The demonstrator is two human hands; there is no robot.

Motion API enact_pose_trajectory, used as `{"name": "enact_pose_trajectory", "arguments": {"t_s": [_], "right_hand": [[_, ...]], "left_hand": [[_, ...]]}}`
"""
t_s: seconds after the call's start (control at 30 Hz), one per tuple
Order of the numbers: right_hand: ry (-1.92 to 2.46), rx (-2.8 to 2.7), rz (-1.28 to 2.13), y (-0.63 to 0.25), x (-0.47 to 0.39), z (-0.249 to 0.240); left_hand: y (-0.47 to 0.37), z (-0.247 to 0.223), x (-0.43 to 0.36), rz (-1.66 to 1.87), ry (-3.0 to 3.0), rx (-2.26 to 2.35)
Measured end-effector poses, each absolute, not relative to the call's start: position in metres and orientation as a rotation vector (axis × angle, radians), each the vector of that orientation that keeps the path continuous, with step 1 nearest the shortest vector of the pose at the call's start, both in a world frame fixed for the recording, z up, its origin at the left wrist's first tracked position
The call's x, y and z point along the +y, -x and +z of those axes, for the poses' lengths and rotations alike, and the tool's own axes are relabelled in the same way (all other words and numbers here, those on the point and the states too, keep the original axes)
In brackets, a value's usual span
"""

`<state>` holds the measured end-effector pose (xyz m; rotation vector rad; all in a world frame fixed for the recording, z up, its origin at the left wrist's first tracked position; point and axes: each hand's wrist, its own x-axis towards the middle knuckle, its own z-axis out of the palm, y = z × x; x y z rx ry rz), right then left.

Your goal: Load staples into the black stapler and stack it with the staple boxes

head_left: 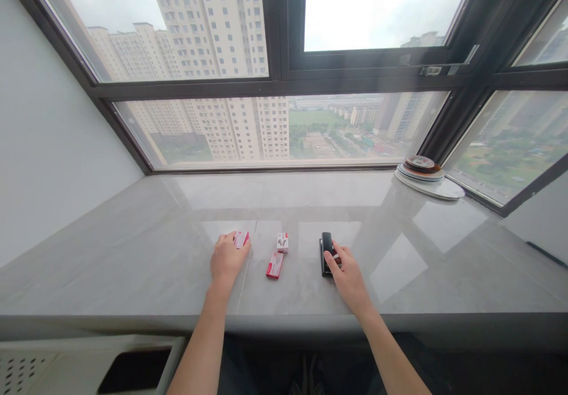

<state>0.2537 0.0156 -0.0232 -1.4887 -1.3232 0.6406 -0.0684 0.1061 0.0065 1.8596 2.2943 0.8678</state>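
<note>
My left hand [228, 260] is closed around a small pink-and-white box [241, 239] on the grey sill; only the box's far end shows past my fingers. My right hand [347, 271] grips a black stapler [327, 254] from its right side, with the thumb on top. The stapler points away from me. Between my hands lies a flat pink-and-white box [275, 265], slightly turned. Just beyond it, at its far end, sits a small white box [283, 242] with a dark picture and a red mark.
A stack of plates or round lids [429, 177] stands in the far right corner by the window. The tiled sill [133, 253] ends at a front edge below my wrists. A white perforated unit [57, 362] with a dark opening is at lower left.
</note>
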Motion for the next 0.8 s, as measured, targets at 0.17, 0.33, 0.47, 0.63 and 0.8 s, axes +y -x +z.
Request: {"name": "enact_pose_trajectory", "arguments": {"t_s": [0.17, 0.33, 0.47, 0.63, 0.8], "right_hand": [[1.496, -1.319, 0.642, -0.253, 0.016, -0.023], [1.526, -1.351, 0.593, -0.247, 0.014, -0.02], [1.593, -1.422, 0.497, -0.243, 0.011, -0.014], [1.632, -1.454, 0.447, -0.239, 0.006, -0.009], [1.635, -1.481, 0.456, -0.238, -0.009, -0.008]], "left_hand": [[0.073, 0.007, 0.094, 1.012, -1.864, 2.324], [0.093, -0.005, 0.051, 0.981, -1.864, 2.393], [0.081, -0.005, 0.028, 0.895, -1.867, 2.487], [0.006, 0.007, 0.013, 0.937, -2.136, 2.216], [-0.037, 0.008, 0.02, 0.833, -2.231, 2.074]]}}
